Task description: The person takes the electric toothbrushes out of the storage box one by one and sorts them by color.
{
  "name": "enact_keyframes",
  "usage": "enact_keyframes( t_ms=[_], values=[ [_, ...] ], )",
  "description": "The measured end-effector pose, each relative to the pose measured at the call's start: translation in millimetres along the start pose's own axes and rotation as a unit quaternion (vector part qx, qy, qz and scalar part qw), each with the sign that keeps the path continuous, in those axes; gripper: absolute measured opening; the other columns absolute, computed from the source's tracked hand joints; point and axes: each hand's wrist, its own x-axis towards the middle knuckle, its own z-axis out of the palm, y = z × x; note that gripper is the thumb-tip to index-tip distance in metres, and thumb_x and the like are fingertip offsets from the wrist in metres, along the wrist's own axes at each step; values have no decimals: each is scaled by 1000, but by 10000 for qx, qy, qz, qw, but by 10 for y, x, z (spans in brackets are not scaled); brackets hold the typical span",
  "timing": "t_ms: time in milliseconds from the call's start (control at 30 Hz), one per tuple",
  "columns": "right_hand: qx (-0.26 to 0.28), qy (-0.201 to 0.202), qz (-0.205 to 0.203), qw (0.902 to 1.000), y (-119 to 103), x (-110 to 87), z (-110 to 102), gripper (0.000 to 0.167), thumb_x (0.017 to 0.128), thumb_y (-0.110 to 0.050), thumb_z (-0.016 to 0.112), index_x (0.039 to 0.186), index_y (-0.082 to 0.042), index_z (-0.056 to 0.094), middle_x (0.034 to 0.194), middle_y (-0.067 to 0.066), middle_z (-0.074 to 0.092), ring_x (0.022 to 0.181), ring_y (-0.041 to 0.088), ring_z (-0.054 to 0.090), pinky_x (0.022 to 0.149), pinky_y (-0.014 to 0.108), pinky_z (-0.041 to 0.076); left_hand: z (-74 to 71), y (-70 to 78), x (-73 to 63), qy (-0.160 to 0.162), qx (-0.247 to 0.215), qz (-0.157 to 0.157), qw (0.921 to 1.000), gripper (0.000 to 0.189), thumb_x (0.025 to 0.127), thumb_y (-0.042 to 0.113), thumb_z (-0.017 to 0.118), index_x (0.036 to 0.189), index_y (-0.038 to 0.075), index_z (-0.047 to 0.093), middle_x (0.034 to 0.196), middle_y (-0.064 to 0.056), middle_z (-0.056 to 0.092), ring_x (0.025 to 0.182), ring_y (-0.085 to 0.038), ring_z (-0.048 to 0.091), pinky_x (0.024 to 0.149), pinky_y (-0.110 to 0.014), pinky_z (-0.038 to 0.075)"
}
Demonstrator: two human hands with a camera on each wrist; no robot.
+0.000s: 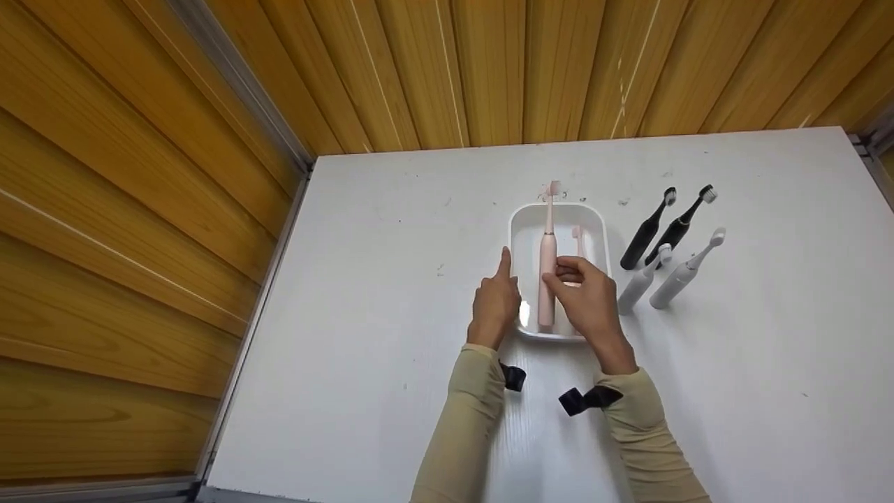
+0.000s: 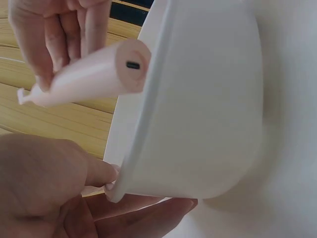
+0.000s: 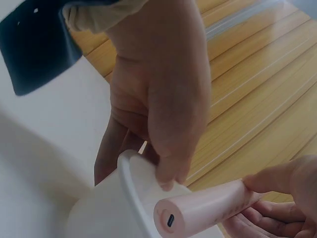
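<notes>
A pink electric toothbrush [image 1: 547, 248] is pinched between the thumb and fingers of my right hand [image 1: 589, 297], its brush head pointing away from me. It overlaps the white container [image 1: 512, 227] in the head view; the left wrist view shows its base with a charging port [image 2: 132, 65] beside the container's rim. My left hand [image 1: 496, 304] grips the container's left side, thumb over the rim and fingers along the outer wall [image 2: 208, 109]. Inside lies a second pink toothbrush [image 1: 578, 236], partly hidden by my right hand.
Right of the container, two black toothbrushes [image 1: 641, 241] [image 1: 676, 230] and two pale grey ones [image 1: 635, 290] [image 1: 675, 285] stand upright in a close group on the white table [image 1: 377, 279]. Wood-patterned panels [image 1: 482, 70] border the table at the back and left.
</notes>
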Motion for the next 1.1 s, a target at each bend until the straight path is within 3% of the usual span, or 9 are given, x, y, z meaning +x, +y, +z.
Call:
enact_keyframes(
  t_ms=[300, 467, 833, 1100],
  values=[
    [805, 35, -126, 9967, -43, -210, -109, 35, 84, -11, 73, 116, 3, 64, 108, 19, 67, 91, 10, 63, 77, 12, 50, -9, -1, -20, -95, -202, -140, 9997, 53, 102, 21, 44, 152, 24, 27, 105, -19, 70, 82, -25, 68, 71, -40, 52],
    [1266, 179, -424, 9909, -20, -325, -164, 35, 83, -4, 73, 115, 6, 62, 107, 20, 66, 91, 9, 62, 78, 16, 51, -3, 1, -18, -75, -82, -49, 9999, 54, 102, 21, 45, 152, 23, 27, 103, -19, 71, 76, -24, 68, 65, -37, 51],
    [1502, 616, -1145, 9801, 157, -538, -217, 37, 79, 7, 73, 113, 11, 61, 108, 21, 64, 96, 8, 64, 81, 21, 52, 8, 7, -4, -266, -68, -276, 9992, 55, 102, 24, 43, 153, 26, 22, 100, -16, 71, 60, -16, 60, 55, -30, 45],
    [1296, 1099, -1544, 9733, 222, -717, -372, 40, 77, 13, 71, 115, 12, 60, 111, 17, 62, 104, 7, 62, 82, 21, 52, 7, 24, -6, -239, 6, -337, 9991, 55, 102, 25, 43, 153, 27, 23, 107, -16, 70, 72, -19, 66, 65, -33, 51]
  ],
)
